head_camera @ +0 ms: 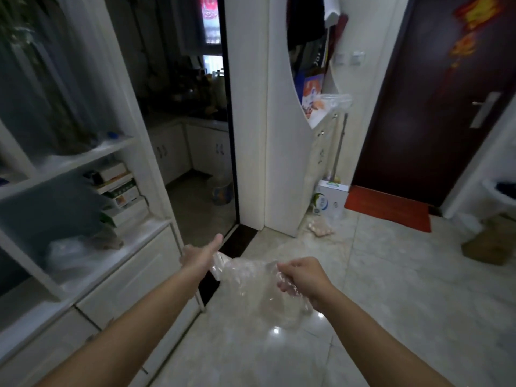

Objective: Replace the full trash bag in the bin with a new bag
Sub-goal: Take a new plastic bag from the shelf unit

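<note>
- While both arms were stretched forward over the floor, the right hand was curled shut, its fingers bunching one edge of a clear plastic bag.
- The left hand gripped the opposite edge of the bag, thumb extended forward; its other fingers were hidden behind the film, so the exact closure could not be told.
- The bag was held in the air between the two hands, stretched across at the top and sagging below the right hand, clear of the tiles.
- A white shelf unit stood just beside the left forearm, holding stacked boxes.
- Ahead, a dark doorway opened onto a kitchen; a patterned bin stood on its floor near the right jamb.
- A red mat lay at the foot of a dark door, well apart from the hands.
- A white carton stood at the base of the white partition.
</note>
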`<state>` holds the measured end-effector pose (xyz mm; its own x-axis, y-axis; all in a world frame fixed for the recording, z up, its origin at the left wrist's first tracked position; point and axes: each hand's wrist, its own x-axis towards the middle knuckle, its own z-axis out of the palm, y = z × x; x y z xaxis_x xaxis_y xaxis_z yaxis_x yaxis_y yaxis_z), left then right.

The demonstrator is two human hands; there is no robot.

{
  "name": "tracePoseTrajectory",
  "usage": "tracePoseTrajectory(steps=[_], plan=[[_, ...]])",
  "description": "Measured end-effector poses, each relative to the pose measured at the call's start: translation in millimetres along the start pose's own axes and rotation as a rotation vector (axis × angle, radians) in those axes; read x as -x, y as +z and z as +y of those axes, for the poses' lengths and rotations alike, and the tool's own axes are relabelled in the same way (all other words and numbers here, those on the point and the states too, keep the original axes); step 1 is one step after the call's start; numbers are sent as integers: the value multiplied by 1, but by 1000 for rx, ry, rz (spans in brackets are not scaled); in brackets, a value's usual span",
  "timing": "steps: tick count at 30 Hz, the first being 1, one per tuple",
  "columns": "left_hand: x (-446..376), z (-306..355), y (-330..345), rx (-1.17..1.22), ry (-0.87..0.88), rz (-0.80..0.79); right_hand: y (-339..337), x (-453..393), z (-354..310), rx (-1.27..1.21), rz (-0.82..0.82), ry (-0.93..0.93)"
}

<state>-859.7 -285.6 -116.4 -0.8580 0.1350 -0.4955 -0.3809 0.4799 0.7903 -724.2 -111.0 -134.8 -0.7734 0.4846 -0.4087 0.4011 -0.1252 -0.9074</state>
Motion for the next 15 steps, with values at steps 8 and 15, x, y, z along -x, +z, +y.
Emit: tracePoseTrajectory(steps=[8, 15], plan=[[53, 4, 47, -349, 474, -766, 3, 8, -14, -153, 144, 145], [42, -17, 72, -253, 617, -652, -9, 27, -8, -319, 89, 146]])
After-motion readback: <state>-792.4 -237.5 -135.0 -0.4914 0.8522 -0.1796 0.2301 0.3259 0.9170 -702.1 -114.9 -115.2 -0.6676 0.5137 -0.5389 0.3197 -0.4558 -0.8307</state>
